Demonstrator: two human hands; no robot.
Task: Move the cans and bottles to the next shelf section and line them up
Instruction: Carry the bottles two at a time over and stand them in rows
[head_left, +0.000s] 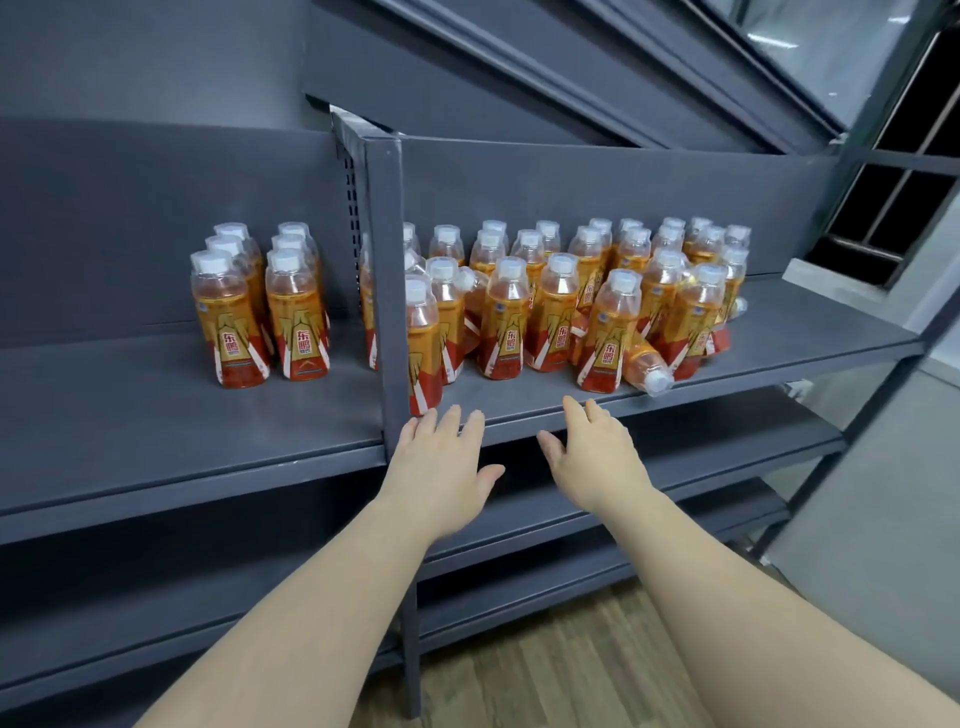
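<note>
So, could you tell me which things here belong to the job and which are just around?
Job: orange drink bottles crowding right shelf section; lined-up bottles in left section; toppled bottle; left hand; right hand.
Not the job: lower shelves; wooden floor.

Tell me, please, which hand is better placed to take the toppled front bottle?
Probably the right: the right hand hovers open nearer the toppled bottle, while the left hand sits by the post.

Six bottles (260, 306) stand left of the upright (387, 291), the crowd (571, 301) right.
</note>
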